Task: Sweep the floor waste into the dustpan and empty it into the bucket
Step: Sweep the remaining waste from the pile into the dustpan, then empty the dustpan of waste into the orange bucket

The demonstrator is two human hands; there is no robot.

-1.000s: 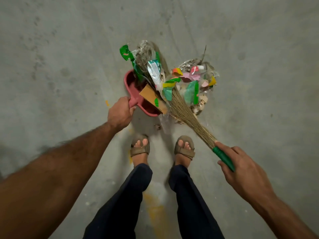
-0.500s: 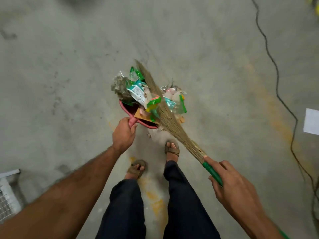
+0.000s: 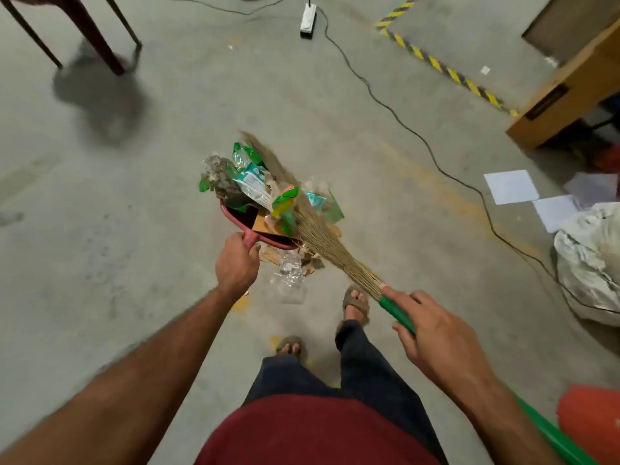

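Observation:
A red dustpan (image 3: 239, 217) is held above the grey floor, heaped with green and white wrappers (image 3: 255, 182) and a piece of cardboard. My left hand (image 3: 236, 263) is closed around its handle. My right hand (image 3: 436, 340) grips the green handle of a straw broom (image 3: 322, 236), whose bristles lie across the heap and press it onto the pan. A clear plastic bottle (image 3: 290, 280) and brown scraps show just below the pan, above the floor; whether they hang or fall I cannot tell. An orange object (image 3: 590, 421) shows at the bottom right edge.
A black cable (image 3: 402, 125) runs from a white power strip (image 3: 308, 18) across the floor to the right. White papers (image 3: 511, 186) and a grey-white sack (image 3: 590, 263) lie at right. A wooden cabinet (image 3: 567, 92) stands top right, dark chair legs (image 3: 97, 38) top left.
The dustpan with the waste has come up off the floor, broom pressed on top. The view has lifted and turned, and my feet have stepped; cable, papers, sack and cabinet have come into sight.

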